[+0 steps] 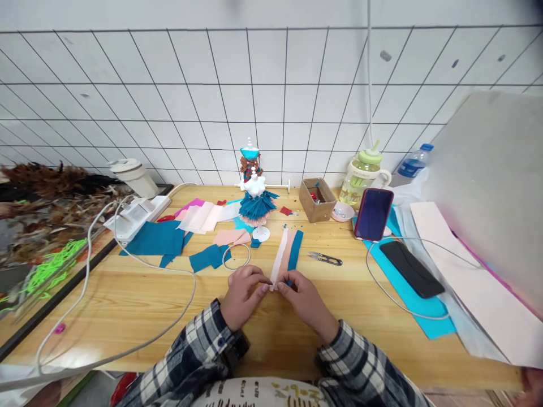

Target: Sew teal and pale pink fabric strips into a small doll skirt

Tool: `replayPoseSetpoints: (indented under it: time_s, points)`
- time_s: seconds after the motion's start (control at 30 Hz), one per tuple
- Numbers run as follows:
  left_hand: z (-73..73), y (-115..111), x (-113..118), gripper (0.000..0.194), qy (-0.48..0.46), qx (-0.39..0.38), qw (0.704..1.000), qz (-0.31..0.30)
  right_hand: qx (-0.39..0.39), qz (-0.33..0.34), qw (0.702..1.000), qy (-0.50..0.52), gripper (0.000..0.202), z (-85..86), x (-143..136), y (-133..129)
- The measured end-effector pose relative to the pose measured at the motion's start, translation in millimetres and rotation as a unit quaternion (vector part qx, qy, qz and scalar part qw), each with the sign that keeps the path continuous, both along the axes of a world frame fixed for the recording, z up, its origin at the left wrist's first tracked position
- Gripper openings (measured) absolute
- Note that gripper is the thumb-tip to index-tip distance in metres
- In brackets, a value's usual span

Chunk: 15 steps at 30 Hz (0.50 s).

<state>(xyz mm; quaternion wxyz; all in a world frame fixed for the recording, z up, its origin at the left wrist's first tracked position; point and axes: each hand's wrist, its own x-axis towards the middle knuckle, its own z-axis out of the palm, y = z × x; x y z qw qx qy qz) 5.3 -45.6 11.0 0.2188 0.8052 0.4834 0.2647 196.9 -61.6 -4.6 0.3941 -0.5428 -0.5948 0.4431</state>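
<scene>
My left hand [242, 293] is closed, its thumb and forefinger pinching the near end of a pale pink paper strip [280, 257]. From the other side my right hand [304, 301] pinches the same end, its fingertips close to the left ones. Beside that strip lie a peach strip [291, 254] and a teal strip [296, 249], pointing away from me. Just what sits between the fingertips is partly hidden. Beyond the hands stands a small white dress form [256, 185] wearing a teal layered paper skirt [257, 208].
Thread snips [326, 259] lie right of the strips, a ring [236, 257] to the left. Teal paper pieces [155, 238], a cardboard box [317, 200], a small bowl [342, 212], a propped phone [374, 213], a black phone [411, 268] and a white cable [161, 328] surround the work area.
</scene>
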Motion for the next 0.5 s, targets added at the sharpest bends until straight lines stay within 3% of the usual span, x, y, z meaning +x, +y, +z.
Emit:
replayPoseSetpoints:
  time_s: [0.1, 0.27, 0.37, 0.43, 0.5]
  points:
    - [3.5, -4, 12, 0.029, -0.016, -0.008, 1.000, -0.018, -0.001, -0.013, 1.000, -0.011, 0.014, 0.2, -1, -2]
    - [1.8, -6, 12, 0.029, -0.082, 0.006, 0.995, -0.051, -0.036, -0.014, 0.999, 0.023, 0.015, -5.9, -2, 0]
    - [0.3, -8, 10, 0.034, -0.127, -0.003, 0.992, -0.028, -0.046, -0.058, 0.995, 0.071, 0.025, -6.4, 4, 4]
    - [-1.2, -6, 10, 0.036, -0.152, -0.018, 0.988, 0.010, 0.012, -0.123, 0.991, 0.041, 0.040, -2.8, 11, 6]
    - [-2.2, -3, 12, 0.037, -0.174, -0.047, 0.983, 0.031, 0.120, -0.141, 0.981, -0.053, 0.035, 2.8, 18, 6]
